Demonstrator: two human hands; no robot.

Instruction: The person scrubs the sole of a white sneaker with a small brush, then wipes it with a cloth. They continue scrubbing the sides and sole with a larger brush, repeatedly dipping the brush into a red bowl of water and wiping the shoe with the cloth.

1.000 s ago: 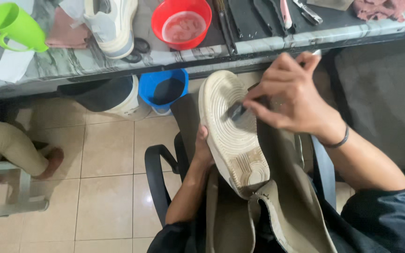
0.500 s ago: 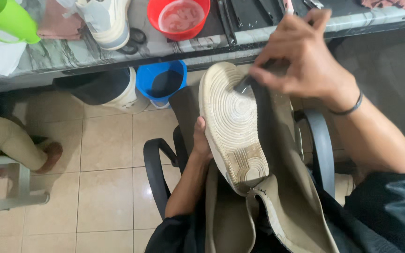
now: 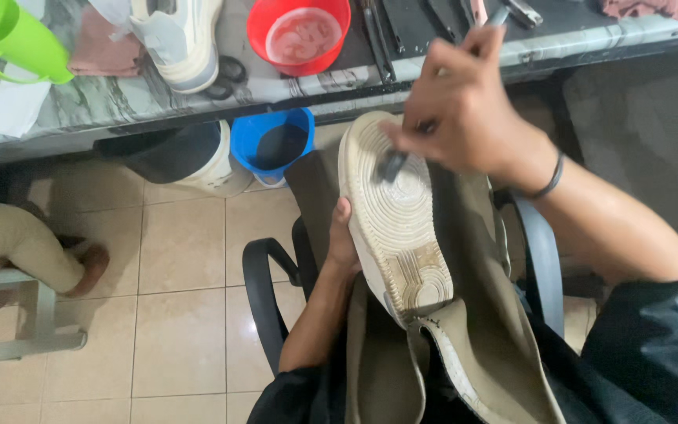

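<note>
A white sneaker point(image 3: 394, 220) lies sole-up over an olive apron on my lap. My left hand point(image 3: 342, 235) grips its left edge from below, thumb on the rim. My right hand point(image 3: 464, 118), with a dark band on the wrist, holds a small dark-bristled brush point(image 3: 392, 166) against the sole's front part; the brush handle sticks up past my fingers towards the countertop.
A marble countertop point(image 3: 119, 102) runs along the top with a green jug point(image 3: 17, 43), another sneaker point(image 3: 178, 39), a red bowl point(image 3: 300, 35) and tools on a dark mat. Below stand a blue bucket point(image 3: 272, 145) and a white bucket point(image 3: 190, 157). Another person's leg point(image 3: 25, 243) rests on a stool at left.
My right hand with the brush has travelled across the front of the sole, from the right edge in towards its middle. The left hand keeps the same hold.
</note>
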